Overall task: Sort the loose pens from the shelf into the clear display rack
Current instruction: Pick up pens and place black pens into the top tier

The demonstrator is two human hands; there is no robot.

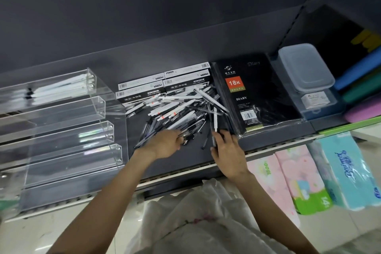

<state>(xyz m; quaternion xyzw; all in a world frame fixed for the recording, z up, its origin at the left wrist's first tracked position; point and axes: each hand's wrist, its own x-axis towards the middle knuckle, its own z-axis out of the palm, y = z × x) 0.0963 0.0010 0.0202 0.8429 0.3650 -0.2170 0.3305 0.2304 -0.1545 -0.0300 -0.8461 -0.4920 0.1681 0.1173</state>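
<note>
- Loose pens [179, 109] heaped in a tangled pile on the dark shelf [185, 159], between the clear display rack [61, 130] on the left and a black diary [257, 97] in plastic wrap on the right.
- Left hand [165, 144] at the near edge of the pile, fingers curled round a few dark pens, tips poking out past the knuckles.
- Right hand [228, 150] just beside the diary's near corner, fingers closed round a small bunch of pens, one white pen [215, 118] standing up out of the grip toward the pile.
- Rack stepped in four tiers; white pens [61, 88] lying lengthwise in the top tier only.
- Boxed pens [165, 84] stacked at the back, touching the far side of the pile.
- Clear lidded tub [305, 68] right of the diary; tissue packs [340, 171] lower right, below the shelf.
</note>
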